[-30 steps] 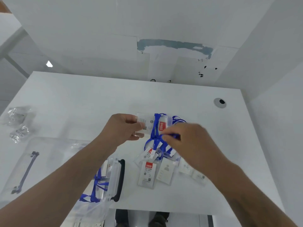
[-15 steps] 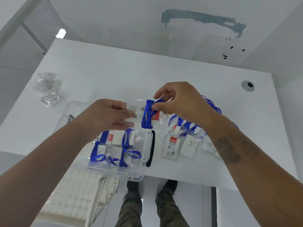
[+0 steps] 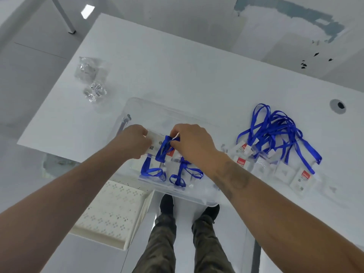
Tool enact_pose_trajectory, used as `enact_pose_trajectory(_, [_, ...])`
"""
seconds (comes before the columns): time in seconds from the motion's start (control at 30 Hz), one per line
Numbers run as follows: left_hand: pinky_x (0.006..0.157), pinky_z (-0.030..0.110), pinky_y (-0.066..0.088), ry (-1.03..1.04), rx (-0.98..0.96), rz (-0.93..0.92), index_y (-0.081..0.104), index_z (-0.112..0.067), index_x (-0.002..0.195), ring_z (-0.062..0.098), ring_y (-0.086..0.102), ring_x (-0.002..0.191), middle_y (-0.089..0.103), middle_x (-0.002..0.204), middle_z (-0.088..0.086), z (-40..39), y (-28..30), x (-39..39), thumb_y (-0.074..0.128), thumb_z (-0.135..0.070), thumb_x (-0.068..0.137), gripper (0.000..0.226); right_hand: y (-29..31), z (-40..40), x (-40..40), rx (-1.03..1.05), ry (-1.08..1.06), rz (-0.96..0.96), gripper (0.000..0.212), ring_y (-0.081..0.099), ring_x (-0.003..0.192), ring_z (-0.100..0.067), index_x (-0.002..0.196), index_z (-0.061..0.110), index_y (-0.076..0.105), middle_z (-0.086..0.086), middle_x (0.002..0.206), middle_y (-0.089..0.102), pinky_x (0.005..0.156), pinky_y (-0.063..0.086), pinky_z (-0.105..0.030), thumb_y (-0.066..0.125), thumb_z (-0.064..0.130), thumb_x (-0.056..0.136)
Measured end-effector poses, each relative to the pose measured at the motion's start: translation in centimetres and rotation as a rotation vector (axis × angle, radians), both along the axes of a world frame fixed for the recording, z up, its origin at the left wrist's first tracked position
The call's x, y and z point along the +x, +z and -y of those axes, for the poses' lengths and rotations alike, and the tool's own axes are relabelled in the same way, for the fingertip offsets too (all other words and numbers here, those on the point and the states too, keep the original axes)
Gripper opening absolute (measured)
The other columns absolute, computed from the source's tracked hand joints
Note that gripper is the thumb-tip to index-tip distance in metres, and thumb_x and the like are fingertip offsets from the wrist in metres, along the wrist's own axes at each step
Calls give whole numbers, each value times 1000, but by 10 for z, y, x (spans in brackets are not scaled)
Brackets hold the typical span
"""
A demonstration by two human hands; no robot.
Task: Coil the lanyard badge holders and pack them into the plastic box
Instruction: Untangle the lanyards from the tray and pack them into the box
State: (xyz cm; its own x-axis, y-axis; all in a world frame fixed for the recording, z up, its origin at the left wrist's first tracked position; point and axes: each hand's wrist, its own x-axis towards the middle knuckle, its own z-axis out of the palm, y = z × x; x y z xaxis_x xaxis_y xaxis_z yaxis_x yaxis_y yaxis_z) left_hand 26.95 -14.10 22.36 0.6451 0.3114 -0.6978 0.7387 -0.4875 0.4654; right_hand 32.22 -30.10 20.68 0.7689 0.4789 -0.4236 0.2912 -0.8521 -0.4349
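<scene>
Both hands hold one coiled badge holder (image 3: 160,143) above the plastic box (image 3: 137,107), left hand (image 3: 134,141) gripping its 9 o'clock edge, right hand (image 3: 190,140) pinching the blue strap, which may uncoil if released early.

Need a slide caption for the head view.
Both hands, left and right, lower a coiled badge holder into the plastic box.
</scene>
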Motion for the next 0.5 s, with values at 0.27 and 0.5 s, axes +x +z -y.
enact_pose_trajectory(0.27, [57,29,40,-82,61,-85,49,2,115,23,56,75,60,97,17,8,-32,9,58,-12,89,31,-42,-25,-1,-152,90,229,19,55,73,-21,107,19,62,-2,93,67,61,40,-28,57,14,90])
enact_pose_trajectory(0.5, [87,43,52,-19,77,-118,27,0,136,35,61,109,55,124,25,18,-45,13,62,-15,89,61,-50,-29,-7,-188,84,231,13,50,62,-22,77,16,55,-1,71,54,47,27,-26,57,5,84])
